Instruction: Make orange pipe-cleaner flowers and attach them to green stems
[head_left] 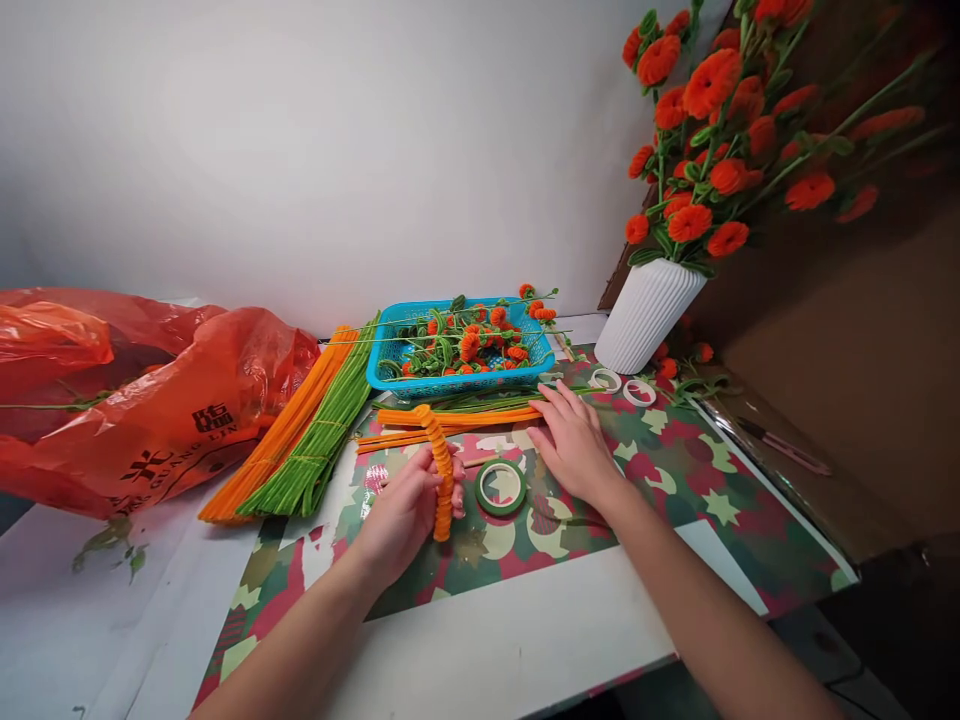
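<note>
My left hand (pixel 409 510) is closed around a ridged strip of coiled orange pipe cleaner (pixel 441 475), held upright over the mat. A thin stick shows to the right of its fingers. My right hand (pixel 574 440) reaches over the mat with its fingers stretched out, at the right ends of some loose orange pipe cleaners (pixel 480 415). Whether its fingertips touch them I cannot tell. Green pipe cleaners (pixel 487 402) lie just behind these. Between my hands a roll of green tape (pixel 500 488) lies flat.
A blue basket (pixel 461 383) of orange flowers stands behind. Orange (pixel 285 430) and green (pixel 319 440) pipe cleaner bundles lie left, beside a red plastic bag (pixel 187 410). At right stand a white vase (pixel 649 315) of orange flowers, white rings (pixel 639 392) and a pink-handled tool (pixel 795 455).
</note>
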